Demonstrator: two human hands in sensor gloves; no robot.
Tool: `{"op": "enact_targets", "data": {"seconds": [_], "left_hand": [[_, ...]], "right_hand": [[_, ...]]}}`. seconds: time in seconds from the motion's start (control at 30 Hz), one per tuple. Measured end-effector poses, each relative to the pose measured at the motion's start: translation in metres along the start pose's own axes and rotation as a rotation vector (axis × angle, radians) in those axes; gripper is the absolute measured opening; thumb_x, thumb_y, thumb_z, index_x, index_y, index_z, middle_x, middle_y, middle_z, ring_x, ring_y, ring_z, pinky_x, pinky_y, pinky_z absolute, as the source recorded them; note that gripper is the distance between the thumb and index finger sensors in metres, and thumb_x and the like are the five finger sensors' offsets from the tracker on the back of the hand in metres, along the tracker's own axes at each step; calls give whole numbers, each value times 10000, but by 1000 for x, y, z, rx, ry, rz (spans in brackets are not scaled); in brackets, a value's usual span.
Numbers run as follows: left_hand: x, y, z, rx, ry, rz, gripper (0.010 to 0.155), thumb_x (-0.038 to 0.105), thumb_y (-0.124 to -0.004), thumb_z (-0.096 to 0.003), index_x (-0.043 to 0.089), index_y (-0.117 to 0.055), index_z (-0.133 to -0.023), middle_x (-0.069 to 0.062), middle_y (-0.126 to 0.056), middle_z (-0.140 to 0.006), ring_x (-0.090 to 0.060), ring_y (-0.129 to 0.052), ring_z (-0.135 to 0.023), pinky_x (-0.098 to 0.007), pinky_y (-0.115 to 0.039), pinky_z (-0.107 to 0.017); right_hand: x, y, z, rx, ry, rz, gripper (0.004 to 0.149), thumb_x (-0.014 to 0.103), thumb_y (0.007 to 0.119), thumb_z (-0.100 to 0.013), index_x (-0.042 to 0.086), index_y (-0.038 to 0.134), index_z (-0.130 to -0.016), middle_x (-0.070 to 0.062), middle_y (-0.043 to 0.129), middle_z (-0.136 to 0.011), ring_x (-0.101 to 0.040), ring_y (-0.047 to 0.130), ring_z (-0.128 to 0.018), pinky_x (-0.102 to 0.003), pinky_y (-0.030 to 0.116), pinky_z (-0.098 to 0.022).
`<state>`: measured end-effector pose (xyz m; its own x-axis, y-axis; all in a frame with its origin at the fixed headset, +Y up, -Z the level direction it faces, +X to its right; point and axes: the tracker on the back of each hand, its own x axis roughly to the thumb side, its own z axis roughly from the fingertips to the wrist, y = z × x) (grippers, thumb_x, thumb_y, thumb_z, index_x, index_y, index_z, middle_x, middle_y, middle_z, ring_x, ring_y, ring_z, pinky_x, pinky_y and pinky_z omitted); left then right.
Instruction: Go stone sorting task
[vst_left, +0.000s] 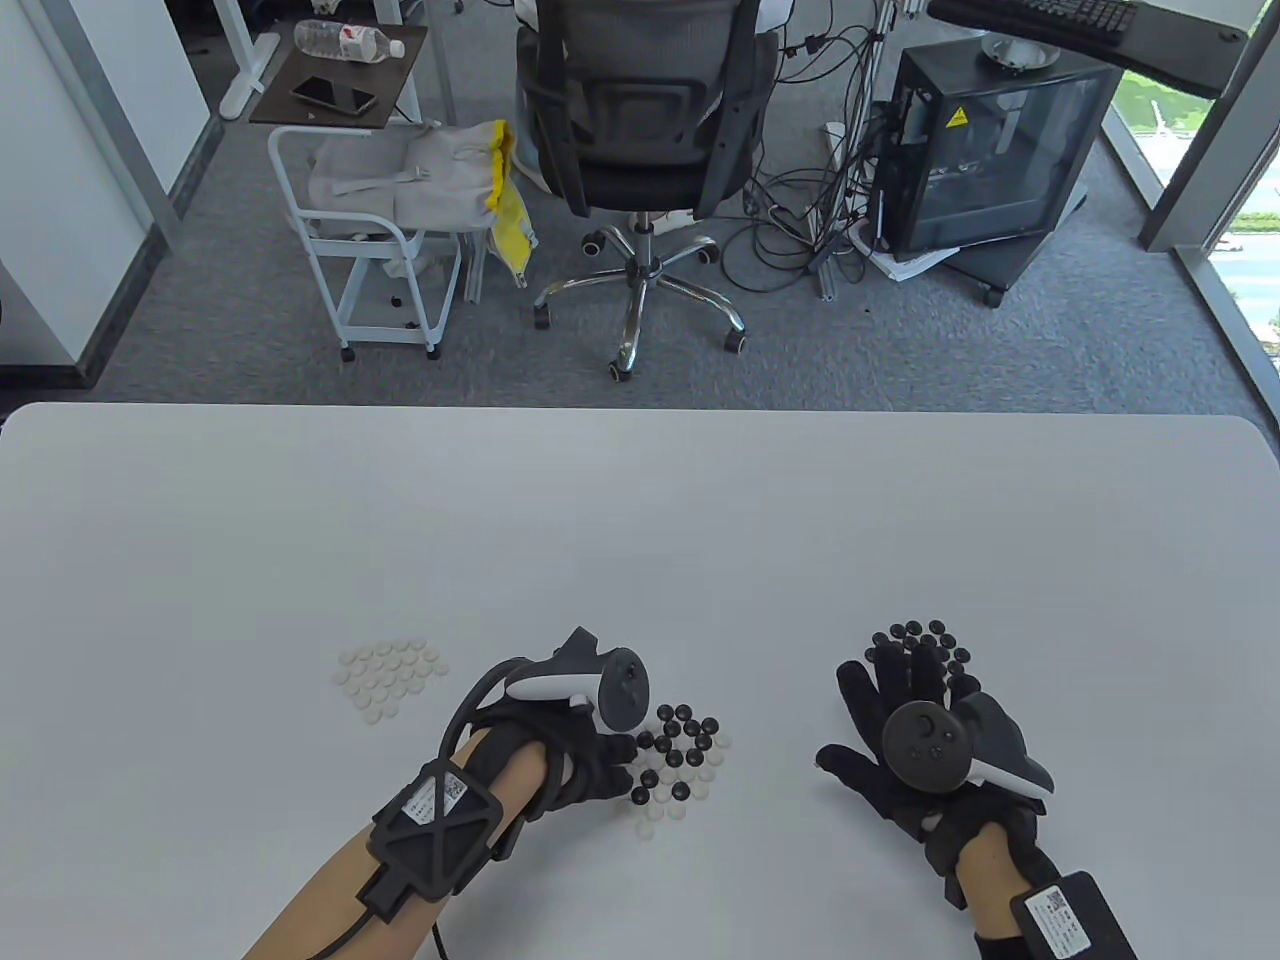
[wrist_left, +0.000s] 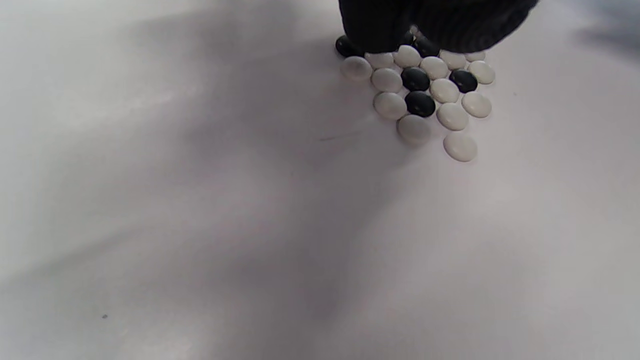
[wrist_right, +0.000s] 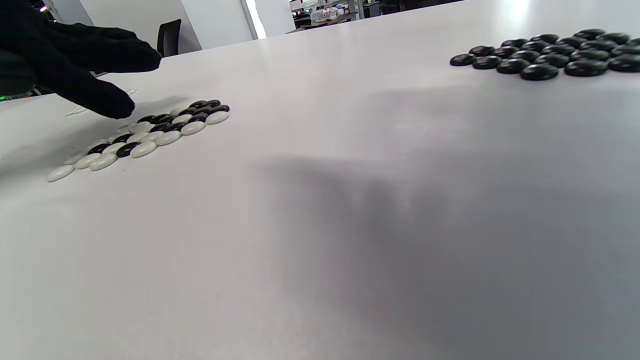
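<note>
On the smooth white table (vst_left: 640, 520), round glossy stones (vst_left: 680, 765) cluster.

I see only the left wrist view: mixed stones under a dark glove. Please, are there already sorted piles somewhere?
Observer: Yes. A white pile lies to the left of the left hand.
Operator: And the black stones?
Observer: A black pile lies to the far right, by the fingertips of the right hand.
Operator: Does the right hand hold a stone?
Observer: No stone shows in it; its fingers are spread flat.
</note>
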<state>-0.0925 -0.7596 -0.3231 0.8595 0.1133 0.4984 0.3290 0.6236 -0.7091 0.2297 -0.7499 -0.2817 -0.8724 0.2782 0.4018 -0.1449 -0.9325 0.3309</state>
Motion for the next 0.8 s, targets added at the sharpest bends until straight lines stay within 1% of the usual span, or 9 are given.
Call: {"op": "enact_targets", "data": {"seconds": [0.07, 0.13, 0.2, 0.3, 0.4, 0.47, 0.53, 0.67, 0.8], "left_hand": [[-1, -8, -4, -17, 3, -12, 669, 527, -552, -518, 346, -425, -1149, -209, 90, -1110, -543, 131, -920, -814, -54, -539], [-6, -15, -1, -14, 3, -3, 667, 525, -553, -520, 362, -374, -1141, -213, 97, -1105, -543, 133, -918, -814, -55, -541], [-16, -19, 7, 5, 34, 6, 658, 519, -559, -523, 352, -414, -1142, -208, 94, -1107, -542, 134, -918, -813, -53, -542], [-44, -26, 21, 15, 97, 49, 636, 515, -568, -526, 349, -472, -1133, -201, 87, -1108, -540, 132, -919, -812, -51, -541], [-85, -35, 39, 28, 199, 128, 619, 512, -573, -526, 351, -530, -1122, -188, 86, -1109, -536, 137, -919, -811, -40, -537], [-108, -40, 46, 27, 247, 172, 620, 506, -564, -520, 361, -519, -1121, -185, 94, -1104, -534, 143, -917, -811, -34, -533], [-132, -46, 50, 31, 281, 257, 627, 507, -546, -509, 380, -488, -1120, -184, 110, -1096, -531, 154, -912, -810, -22, -527], [-156, -46, 50, 52, 326, 331, 645, 513, -522, -499, 393, -436, -1126, -180, 152, -1080, -523, 185, -904, -810, 0, -523], [-166, -41, 46, 60, 347, 378, 654, 516, -517, -496, 389, -423, -1130, -180, 169, -1072, -522, 198, -899, -809, 10, -522]], "right_hand": [[0, 0, 0, -2, -1, 0, 856, 522, 511, -648, -47, 158, -1181, -471, 0, -1100, -685, -75, -894, -883, 53, -532], [0, 0, 0, -3, -4, -2, 857, 523, 511, -649, -48, 160, -1182, -472, 1, -1100, -684, -75, -894, -883, 53, -532], [0, 0, 0, -3, -2, -1, 856, 523, 511, -649, -46, 159, -1182, -470, 0, -1101, -683, -76, -895, -883, 55, -532], [0, 0, 0, 0, 0, -1, 855, 522, 512, -649, -48, 162, -1182, -471, 0, -1100, -685, -76, -893, -883, 54, -531], [0, 0, 0, 2, 0, 2, 854, 521, 511, -649, -47, 163, -1183, -470, 1, -1100, -684, -75, -893, -883, 54, -531], [0, 0, 0, 4, 0, 4, 854, 521, 512, -649, -47, 163, -1183, -472, 0, -1099, -684, -76, -893, -883, 54, -532], [1, 1, -1, 9, 1, 6, 853, 520, 511, -650, -48, 164, -1183, -472, -1, -1099, -685, -76, -892, -883, 54, -532], [1, 1, -1, 9, 1, 7, 854, 520, 511, -650, -49, 163, -1183, -472, -1, -1099, -684, -75, -893, -883, 53, -532], [1, 2, -2, 13, 4, 6, 852, 519, 511, -650, -48, 164, -1182, -471, -2, -1099, -684, -77, -893, -883, 53, -532]]}}
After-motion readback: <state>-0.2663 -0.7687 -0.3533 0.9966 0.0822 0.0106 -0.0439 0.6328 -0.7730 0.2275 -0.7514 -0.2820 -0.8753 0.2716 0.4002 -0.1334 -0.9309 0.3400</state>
